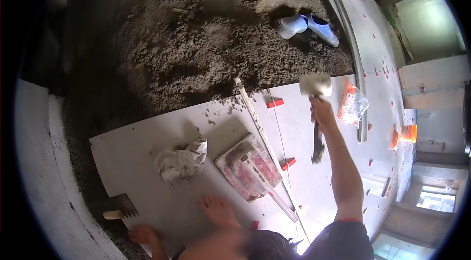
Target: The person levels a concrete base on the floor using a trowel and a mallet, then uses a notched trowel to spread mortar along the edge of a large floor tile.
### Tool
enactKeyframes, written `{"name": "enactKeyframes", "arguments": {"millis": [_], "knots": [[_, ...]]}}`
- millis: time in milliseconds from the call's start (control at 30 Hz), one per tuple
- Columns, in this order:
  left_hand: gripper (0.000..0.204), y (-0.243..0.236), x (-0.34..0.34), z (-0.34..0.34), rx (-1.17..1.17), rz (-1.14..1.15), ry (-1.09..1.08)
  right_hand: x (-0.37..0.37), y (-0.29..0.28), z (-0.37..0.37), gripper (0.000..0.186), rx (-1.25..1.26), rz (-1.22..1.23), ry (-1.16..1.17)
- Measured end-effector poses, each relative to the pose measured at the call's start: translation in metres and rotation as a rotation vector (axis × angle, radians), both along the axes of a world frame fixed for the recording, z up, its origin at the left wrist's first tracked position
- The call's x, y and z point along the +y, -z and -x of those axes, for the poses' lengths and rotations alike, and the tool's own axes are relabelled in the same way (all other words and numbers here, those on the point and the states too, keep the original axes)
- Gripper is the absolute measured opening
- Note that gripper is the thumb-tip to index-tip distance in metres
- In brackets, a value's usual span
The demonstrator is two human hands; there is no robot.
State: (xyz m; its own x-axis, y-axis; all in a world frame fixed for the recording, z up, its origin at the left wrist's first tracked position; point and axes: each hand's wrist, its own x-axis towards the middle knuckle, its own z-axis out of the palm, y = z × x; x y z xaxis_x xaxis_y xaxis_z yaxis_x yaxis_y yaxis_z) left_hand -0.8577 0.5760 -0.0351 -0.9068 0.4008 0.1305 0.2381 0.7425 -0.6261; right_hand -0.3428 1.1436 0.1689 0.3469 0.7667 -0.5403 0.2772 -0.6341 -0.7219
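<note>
My right hand [321, 110] is closed around the dark handle of a mallet with a pale, blocky head [315, 85], held up over the tiled floor. At the lower left, my left hand [142, 235] rests at the edge of a large light grey tile [132, 157], its fingers stretched out and seemingly holding nothing. Just beyond it lies a notched trowel [126, 207] with a wooden handle. A crumpled whitish cloth [181, 161] sits on the tile. Beside that is a square, mortar-smeared reddish slab-like tool [240, 181] with a pale bar [270, 189] across it.
Rough, loose mortar [196, 49] covers the far floor, with a pair of pale blue shoes [321, 29] on it. A long thin strip [257, 122] runs by a tile joint with red wedges [288, 164]. To the right are a plastic bag [352, 105], metal straightedge [360, 88] and orange bucket [409, 133].
</note>
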Motion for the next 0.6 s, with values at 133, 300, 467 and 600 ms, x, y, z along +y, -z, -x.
{"name": "enactKeyframes", "arguments": {"millis": [133,300,467,600], "knots": [[0.026,0.008,-0.003,0.008,0.200,-0.112,0.089,-0.050,0.039,-0.071,0.024,-0.037,0.014,0.117],[0.023,0.006,-0.010,0.015,0.117,0.220,0.136,-0.099,0.071,-0.093,0.029,-0.686,-0.139,-0.202],[0.024,0.009,-0.018,0.015,0.093,0.176,0.167,-0.121,0.075,-0.067,0.028,-0.735,-0.201,-0.231],[0.027,0.014,-0.016,0.011,-0.018,-0.144,-0.049,-0.124,0.075,-0.048,0.026,-0.850,-0.059,-0.292]]}}
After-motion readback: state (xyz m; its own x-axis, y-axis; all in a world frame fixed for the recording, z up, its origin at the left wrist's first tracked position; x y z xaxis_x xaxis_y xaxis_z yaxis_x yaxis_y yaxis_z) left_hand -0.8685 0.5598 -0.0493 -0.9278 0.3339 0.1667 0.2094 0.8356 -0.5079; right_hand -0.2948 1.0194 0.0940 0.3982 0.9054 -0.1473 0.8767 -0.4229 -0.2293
